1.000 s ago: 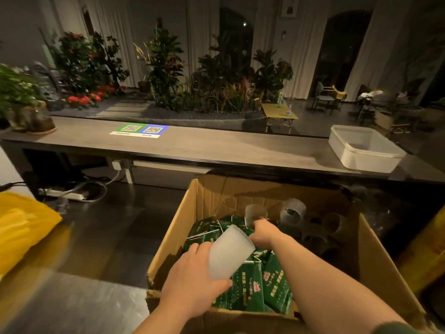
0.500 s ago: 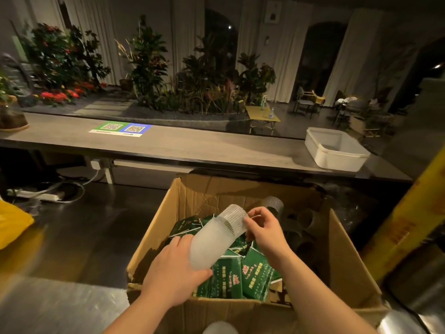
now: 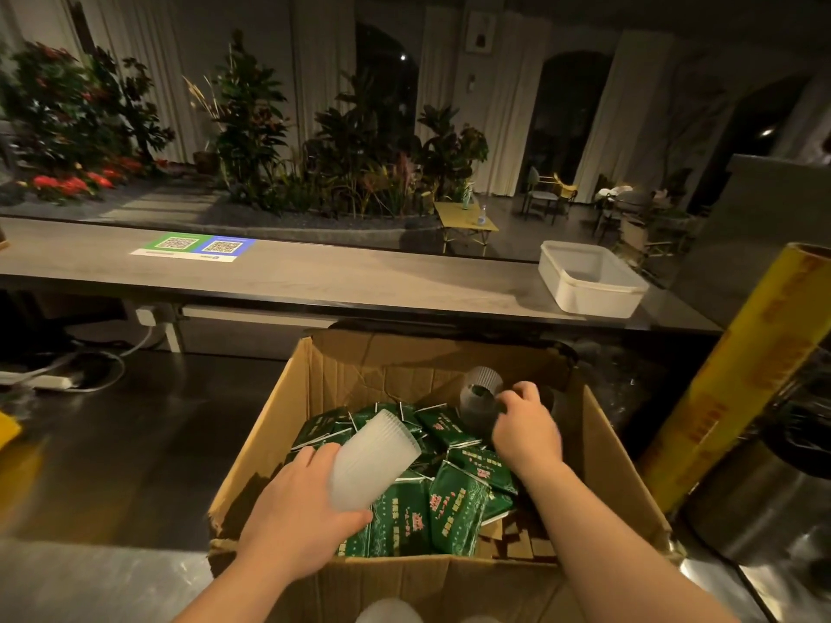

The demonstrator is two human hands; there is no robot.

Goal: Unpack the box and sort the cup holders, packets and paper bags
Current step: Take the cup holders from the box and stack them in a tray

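Hands, two, both inside the open cardboard box [image 3: 314, 397] at 6 o'clock of your view.

Left hand [image 3: 297, 510]: your fingers and thumb wrap the lower end of a tilted stack of cup holders [image 3: 373, 456], translucent and ribbed. Its open mouth points to 1 o'clock, and it is raised above the packets.

Right hand [image 3: 526, 424]: your fingers are curled against a single cup holder [image 3: 479, 395] at the box's 1 o'clock corner. Whether you have it pinched cannot be told.

Green packets [image 3: 449, 501]: a loose heap with white print, filling the middle of the box under both hands.

Brown stacked edges [image 3: 517, 544]: at the box's 5 o'clock corner, too dim to identify.

Counter [image 3: 359, 281]: runs across at 12 o'clock. A QR-code sheet [image 3: 193, 249] lies on it at 11 o'clock and a white tub [image 3: 589, 281] stands at 1 o'clock.

Yellow roll [image 3: 742, 388]: leans at 3 o'clock, just beside the box, with a steel container [image 3: 755, 501] at 4 o'clock.
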